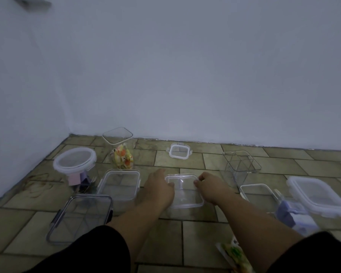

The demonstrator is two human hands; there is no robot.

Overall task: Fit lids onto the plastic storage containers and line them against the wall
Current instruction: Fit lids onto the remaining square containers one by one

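A clear square container with its lid sits on the tiled floor in front of me. My left hand grips its left edge and my right hand pinches its right edge. Around it stand more clear containers: a lidded rectangular one to the left, a large latch-lid box at near left, an open-topped one to the right and a divided box behind that. A small lid lies near the wall.
A tall jar of wrapped sweets with a tilted lid stands near the wall. A round white-rimmed container sits at left, a white-lidded one on a purple object at right. A snack packet lies by my right knee.
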